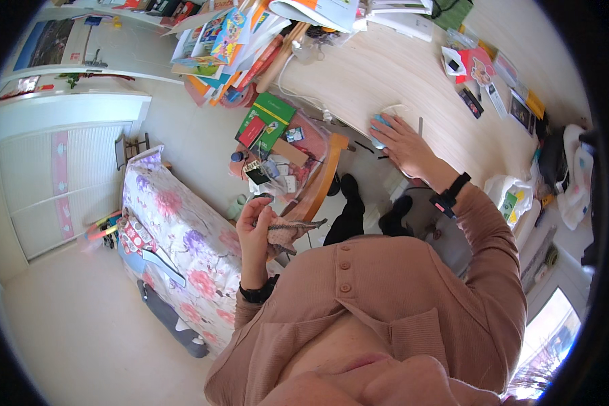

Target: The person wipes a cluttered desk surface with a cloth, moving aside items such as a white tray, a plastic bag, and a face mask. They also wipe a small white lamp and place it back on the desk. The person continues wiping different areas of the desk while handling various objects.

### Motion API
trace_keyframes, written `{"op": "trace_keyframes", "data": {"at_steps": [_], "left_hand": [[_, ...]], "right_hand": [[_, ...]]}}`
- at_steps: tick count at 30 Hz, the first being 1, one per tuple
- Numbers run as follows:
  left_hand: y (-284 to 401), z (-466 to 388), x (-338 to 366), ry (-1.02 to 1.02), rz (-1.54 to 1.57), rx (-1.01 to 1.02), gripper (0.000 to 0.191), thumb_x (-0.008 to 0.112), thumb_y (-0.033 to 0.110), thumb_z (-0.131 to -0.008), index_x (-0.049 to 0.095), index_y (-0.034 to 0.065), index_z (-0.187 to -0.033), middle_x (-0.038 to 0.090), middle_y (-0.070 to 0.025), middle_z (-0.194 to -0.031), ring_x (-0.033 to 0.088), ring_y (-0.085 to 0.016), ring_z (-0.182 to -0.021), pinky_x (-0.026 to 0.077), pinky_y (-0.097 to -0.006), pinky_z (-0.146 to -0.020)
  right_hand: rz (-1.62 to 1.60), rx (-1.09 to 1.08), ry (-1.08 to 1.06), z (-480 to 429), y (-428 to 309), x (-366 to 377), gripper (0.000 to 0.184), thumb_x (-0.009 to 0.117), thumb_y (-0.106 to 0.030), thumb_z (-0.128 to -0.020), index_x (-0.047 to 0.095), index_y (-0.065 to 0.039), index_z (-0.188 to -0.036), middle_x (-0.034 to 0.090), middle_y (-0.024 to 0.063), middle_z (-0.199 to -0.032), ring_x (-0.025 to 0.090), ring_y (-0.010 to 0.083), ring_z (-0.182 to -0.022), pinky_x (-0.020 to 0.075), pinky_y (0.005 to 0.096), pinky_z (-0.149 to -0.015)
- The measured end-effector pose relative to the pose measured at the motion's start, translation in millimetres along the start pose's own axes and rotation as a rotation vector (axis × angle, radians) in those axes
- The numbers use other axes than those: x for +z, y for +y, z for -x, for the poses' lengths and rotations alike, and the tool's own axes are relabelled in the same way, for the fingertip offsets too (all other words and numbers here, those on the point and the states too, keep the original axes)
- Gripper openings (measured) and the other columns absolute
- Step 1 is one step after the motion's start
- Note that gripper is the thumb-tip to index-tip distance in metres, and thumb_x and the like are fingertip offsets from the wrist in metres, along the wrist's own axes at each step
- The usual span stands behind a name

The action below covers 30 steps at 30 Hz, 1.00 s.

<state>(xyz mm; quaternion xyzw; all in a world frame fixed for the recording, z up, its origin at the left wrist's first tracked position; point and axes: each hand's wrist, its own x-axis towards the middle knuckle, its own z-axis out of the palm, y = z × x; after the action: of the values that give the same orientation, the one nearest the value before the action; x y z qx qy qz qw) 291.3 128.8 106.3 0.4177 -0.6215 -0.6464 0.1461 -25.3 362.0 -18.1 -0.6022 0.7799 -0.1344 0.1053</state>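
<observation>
A pinkish-beige cloth [284,232] with a dark grey edge hangs from my left hand [254,223], pinched between thumb and fingers above the chair side. At the near edge of the wooden desk [345,83], my right hand [405,144] lies over a small light-blue object [379,123], fingers and thumb around it. Much of that object is hidden, so its kind is unclear. A pale loop [397,107] shows just beyond it on the desktop, and a thin grey strip [420,127] lies beside the hand.
A wooden chair [314,195] holds a green book [270,119], a small box and loose items. Stacked books and papers [223,56] fill the desk's left end. Packets and cards [477,71] lie at the right. A flowered cover [182,228] drapes furniture on my left.
</observation>
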Motion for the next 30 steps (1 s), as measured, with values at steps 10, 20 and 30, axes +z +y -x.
{"op": "trace_keyframes", "data": {"at_steps": [10, 20, 30], "left_hand": [[1, -4, -19, 0.075, -0.006, 0.022, 0.018, 0.061, 0.010, -0.097, 0.064, 0.0009, -0.112, 0.062, -0.0010, -0.084, 0.058, -0.007, -0.077, 0.046, -0.0206, -0.070], [-5, -12, -32, 0.136, 0.019, 0.010, 0.016, 0.061, 0.008, -0.097, 0.065, 0.0010, -0.111, 0.063, -0.0001, -0.084, 0.058, -0.006, -0.077, 0.045, -0.0197, -0.071], [1, -5, -22, 0.109, -0.017, 0.045, 0.017, 0.061, 0.008, -0.097, 0.065, 0.0002, -0.112, 0.064, -0.0002, -0.084, 0.057, -0.005, -0.076, 0.044, -0.0195, -0.071]], "right_hand": [[0.063, -0.196, 0.164, -200, -8, 42, 0.054, 0.055, -0.024, -0.096, 0.043, -0.009, -0.147, 0.039, 0.0071, -0.155, 0.028, 0.0290, -0.147, 0.0217, 0.0421, -0.122], [-0.013, -0.033, 0.112, -277, -16, 45, 0.051, 0.053, -0.020, -0.095, 0.045, -0.004, -0.143, 0.044, 0.0140, -0.149, 0.034, 0.0318, -0.143, 0.0270, 0.0418, -0.118], [0.053, -0.076, 0.111, -243, -13, 31, 0.052, 0.051, -0.013, -0.091, 0.047, -0.001, -0.142, 0.043, 0.0137, -0.151, 0.033, 0.0307, -0.144, 0.0252, 0.0409, -0.120]]}}
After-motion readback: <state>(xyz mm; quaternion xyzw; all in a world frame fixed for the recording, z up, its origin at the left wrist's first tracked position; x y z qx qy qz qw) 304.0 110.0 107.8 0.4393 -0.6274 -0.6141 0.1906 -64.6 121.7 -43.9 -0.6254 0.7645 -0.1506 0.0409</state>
